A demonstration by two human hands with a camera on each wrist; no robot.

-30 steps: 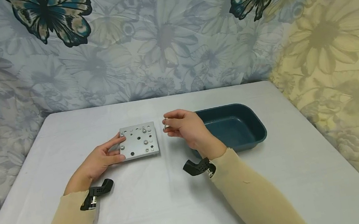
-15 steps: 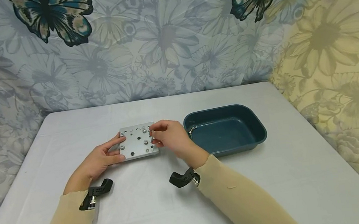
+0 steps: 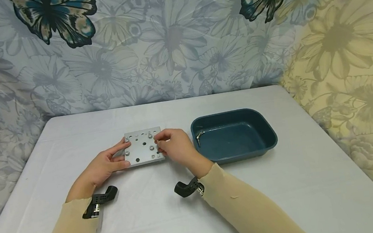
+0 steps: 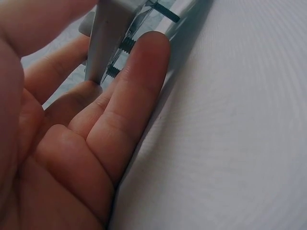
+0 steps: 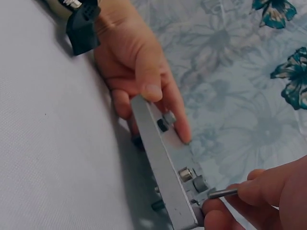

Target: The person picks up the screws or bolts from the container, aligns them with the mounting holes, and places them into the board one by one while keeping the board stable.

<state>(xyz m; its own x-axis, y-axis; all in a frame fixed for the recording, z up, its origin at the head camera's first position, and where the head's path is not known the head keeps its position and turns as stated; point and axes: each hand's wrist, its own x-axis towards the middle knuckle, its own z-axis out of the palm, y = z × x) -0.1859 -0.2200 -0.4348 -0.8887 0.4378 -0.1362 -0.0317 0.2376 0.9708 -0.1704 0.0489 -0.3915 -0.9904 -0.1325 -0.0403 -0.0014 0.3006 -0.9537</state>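
My left hand [image 3: 98, 168] grips the left edge of a silver metal plate [image 3: 139, 149], thumb on the near side. Several holes and socket-head screws dot the plate's face. In the left wrist view, threaded screw ends [image 4: 167, 12] stick out from its underside, next to a finger. My right hand [image 3: 177, 146] is at the plate's right edge, pinching a slim metal rod [image 5: 224, 192]. Its tip is close over the plate's face, near the screw heads [image 5: 200, 183]. My fingers hide the rod's other end.
A dark teal tray [image 3: 237, 156] stands right of my right hand, with small silver metal pieces [image 3: 199, 138] at its left end. A white cloth [image 3: 142, 215] covers the table. Behind it hangs a flowered curtain [image 3: 175, 55]. Each wrist wears a black camera mount [image 3: 185, 188].
My right hand has moved left from beside the tray to the plate's right edge, carrying the rod. It has uncovered the tray's left end. The left hand and plate have stayed put.
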